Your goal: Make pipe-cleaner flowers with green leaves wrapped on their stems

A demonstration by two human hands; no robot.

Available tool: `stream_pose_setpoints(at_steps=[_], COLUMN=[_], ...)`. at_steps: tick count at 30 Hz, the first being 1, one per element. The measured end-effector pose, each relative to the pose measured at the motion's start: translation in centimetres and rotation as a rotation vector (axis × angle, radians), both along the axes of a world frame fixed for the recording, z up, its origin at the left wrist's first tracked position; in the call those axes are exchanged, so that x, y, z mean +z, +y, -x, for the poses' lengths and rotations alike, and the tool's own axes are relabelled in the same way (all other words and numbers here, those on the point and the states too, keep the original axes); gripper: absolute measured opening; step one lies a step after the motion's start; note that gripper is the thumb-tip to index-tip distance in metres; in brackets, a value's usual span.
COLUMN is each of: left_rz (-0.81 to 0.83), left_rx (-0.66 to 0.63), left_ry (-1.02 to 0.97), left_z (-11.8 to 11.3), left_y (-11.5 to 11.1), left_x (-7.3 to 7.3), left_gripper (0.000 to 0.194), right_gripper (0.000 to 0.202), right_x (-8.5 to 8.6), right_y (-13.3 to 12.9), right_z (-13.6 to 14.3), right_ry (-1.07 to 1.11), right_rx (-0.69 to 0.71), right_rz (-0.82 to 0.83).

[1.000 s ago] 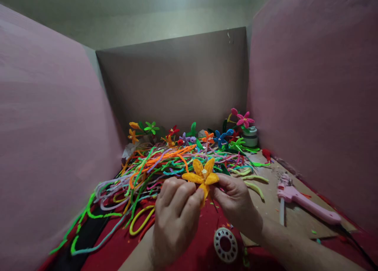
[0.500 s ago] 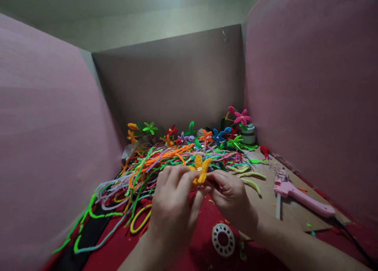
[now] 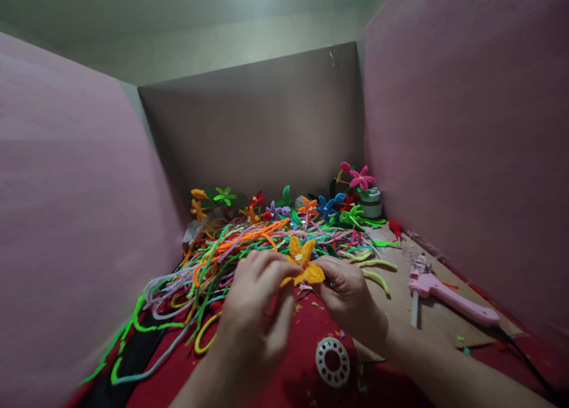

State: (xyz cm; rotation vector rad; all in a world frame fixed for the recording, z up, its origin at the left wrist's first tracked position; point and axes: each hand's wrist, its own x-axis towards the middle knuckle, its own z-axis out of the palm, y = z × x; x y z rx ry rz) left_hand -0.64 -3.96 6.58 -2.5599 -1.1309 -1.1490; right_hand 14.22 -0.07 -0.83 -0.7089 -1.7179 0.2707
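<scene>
A yellow-orange pipe-cleaner flower (image 3: pixel 300 257) with a pale centre is held up between my two hands. My left hand (image 3: pixel 258 304) grips its left petals, fingers curled and thumb below. On the other side, my right hand (image 3: pixel 349 289) pinches the lower right petal between thumb and fingers. Behind the flower spreads a heap of loose pipe cleaners (image 3: pixel 249 242) in many colours. Below my hands, a white ring with holes (image 3: pixel 332 362) lies on the red cloth (image 3: pixel 306 331).
A pink glue gun (image 3: pixel 457 301) with its cord lies on the brown board (image 3: pixel 395 301) at right. Finished flowers, among them a pink one (image 3: pixel 362 178) by a small pot (image 3: pixel 370 203), stand at the back. Pink walls (image 3: pixel 444 129) close in both sides.
The yellow-orange flower has turned to face me more, and its petals look more spread. My right hand has shifted slightly right along a petal. The whole view has moved a little.
</scene>
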Motion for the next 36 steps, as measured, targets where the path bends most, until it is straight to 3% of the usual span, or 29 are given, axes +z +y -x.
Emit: stream_pose_setpoints(at_steps=[4,7,8,11,14,17,20,22,26,27,29,32,36], left_rz=[0.317,0.695,0.880,1.194,1.364,1.433,1.392,1.252,0.661,0.491,0.306,0.184,0.228], left_rx=[-0.043,-0.128,-0.170,-0.223,-0.290,-0.335,-0.312,-0.261,-0.078,-0.060,-0.110,-0.135,-0.081], left_ry=[-0.127,-0.088,-0.083,-0.277,-0.446,-0.522,-0.488,-0.436,-0.373,-0.335,-0.174,0.013,0.183], left_z=[1.6,1.5,1.4,1.0,0.7,0.6,0.5,0.6,1.5,1.9,2.4,2.7,2.2], left_y=[1.4,3.0,3.5,4.6,5.4,5.8,5.9,5.5,3.6,3.0,2.0,1.3,1.3], left_x=[3.6,4.6,4.6,3.4,1.8,0.7,0.5,0.9,1.8,1.7,1.3,0.0,-1.2], left_gripper=[0.016,0.019,0.022,0.022,0.018,0.017,0.019,0.018,0.026,0.028,0.035,0.050,0.057], right_gripper=[0.013,0.015,0.016,0.018,0.018,0.018,0.017,0.016,0.017,0.017,0.017,0.018,0.018], right_x=[0.7,1.0,1.0,0.8,0.7,0.8,0.8,0.7,0.5,0.4,0.3,0.2,0.0], right_y=[-0.2,-0.6,-0.7,-0.9,-1.1,-1.2,-1.2,-1.1,-0.8,-0.8,-0.7,-0.7,-0.6], right_z=[-0.2,-0.2,-0.3,-0.4,-0.5,-0.5,-0.5,-0.5,-0.6,-0.6,-0.5,-0.5,-0.4], right_ry=[-0.058,-0.100,-0.104,-0.105,-0.126,-0.153,-0.169,-0.145,-0.029,0.002,0.044,0.061,0.045], right_rx=[0.208,0.307,0.326,0.356,0.373,0.400,0.406,0.382,0.329,0.326,0.318,0.317,0.309], right_rz=[-0.032,0.000,0.013,0.027,0.040,0.066,0.066,0.069,0.171,0.201,0.241,0.231,0.215])
